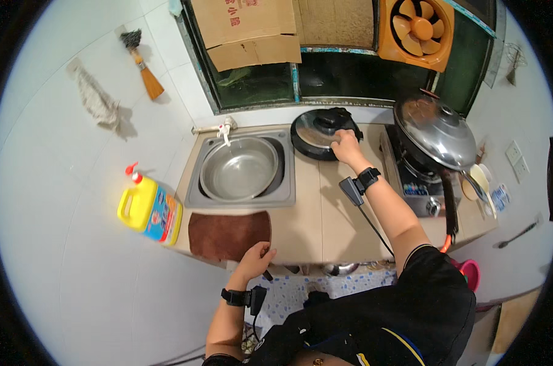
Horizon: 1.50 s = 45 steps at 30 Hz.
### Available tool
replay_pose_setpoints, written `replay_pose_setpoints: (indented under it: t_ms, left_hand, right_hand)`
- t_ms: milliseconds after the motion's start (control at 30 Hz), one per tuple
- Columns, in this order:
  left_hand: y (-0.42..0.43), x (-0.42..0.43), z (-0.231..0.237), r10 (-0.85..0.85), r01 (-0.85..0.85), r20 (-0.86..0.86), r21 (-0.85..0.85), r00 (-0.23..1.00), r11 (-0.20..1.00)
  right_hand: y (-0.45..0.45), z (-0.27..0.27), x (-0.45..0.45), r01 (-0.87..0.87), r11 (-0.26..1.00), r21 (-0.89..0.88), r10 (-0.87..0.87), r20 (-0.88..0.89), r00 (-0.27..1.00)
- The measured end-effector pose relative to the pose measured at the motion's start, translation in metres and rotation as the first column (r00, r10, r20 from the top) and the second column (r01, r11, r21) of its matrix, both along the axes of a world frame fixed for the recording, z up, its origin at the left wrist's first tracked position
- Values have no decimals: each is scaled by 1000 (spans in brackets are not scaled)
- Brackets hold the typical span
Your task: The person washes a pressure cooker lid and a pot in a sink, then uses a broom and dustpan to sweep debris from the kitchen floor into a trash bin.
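My right hand (346, 145) reaches to the front right edge of a round black electric pan (307, 148) with a glass lid (314, 130); its fingers are bent at the rim, and I cannot tell whether they grip it. A dark cloth lies bunched at the pan's back. Near the counter's front edge, my left hand (254, 261) is at the lower right corner of a brown cloth (226, 233), fingers curled; whether it pinches the cloth is unclear. Both wrists wear black straps with small devices.
Left of the pan, a steel basin (239, 169) sits in the sink (287, 196) below a tap (224, 130). A lidded wok (434, 132) stands on the gas stove (418, 196) at right. A yellow detergent jug (150, 208) stands at left. A cable hangs from my right wrist.
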<state>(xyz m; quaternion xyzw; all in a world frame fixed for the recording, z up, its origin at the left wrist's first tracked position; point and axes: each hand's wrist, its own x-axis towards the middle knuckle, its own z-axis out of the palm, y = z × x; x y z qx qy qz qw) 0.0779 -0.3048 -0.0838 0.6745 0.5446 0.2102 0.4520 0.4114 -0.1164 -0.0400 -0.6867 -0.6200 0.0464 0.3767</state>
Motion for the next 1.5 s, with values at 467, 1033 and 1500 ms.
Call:
replay_pose_setpoints:
  t_ms: [467,1033,1500]
  left_hand:
    - [89,-15,-2,96,-97,-43,-22,994,995]
    - [51,-13,3,-366,380,230,-20,902,925]
    - [-82,122,-13,-839,840,183,92,513,534]
  right_hand:
    - [147,6,17,201,916,-348,-136,202,970]
    - [-201,53,-36,-288,956,-54,256,-322,912]
    - [-556,33,-48,500,856,-129,-427,-721,546]
